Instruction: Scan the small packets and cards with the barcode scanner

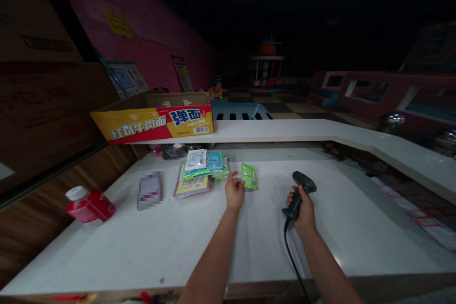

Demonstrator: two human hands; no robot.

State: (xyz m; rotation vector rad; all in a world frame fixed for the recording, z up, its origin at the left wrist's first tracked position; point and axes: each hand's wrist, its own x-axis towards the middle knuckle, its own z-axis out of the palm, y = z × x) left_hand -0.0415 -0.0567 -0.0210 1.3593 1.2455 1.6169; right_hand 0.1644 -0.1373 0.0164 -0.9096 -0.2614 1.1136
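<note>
My right hand [304, 209] is wrapped round the handle of a black barcode scanner [301, 189], whose cord runs back toward me off the counter edge. My left hand [234, 191] rests on the white counter [249, 247] with its fingers loosely curled, the fingertips touching or almost touching a small green packet [250, 175]. Just left of that hand lies a pile of flat packets [200, 173] in white, blue, green and yellow.
A red bottle with a white cap [89, 204] lies on its side at the left. A small blurred card [149, 190] lies near the pile. An open yellow and red carton [156, 118] sits on the raised shelf [320, 130]. Dark room beyond.
</note>
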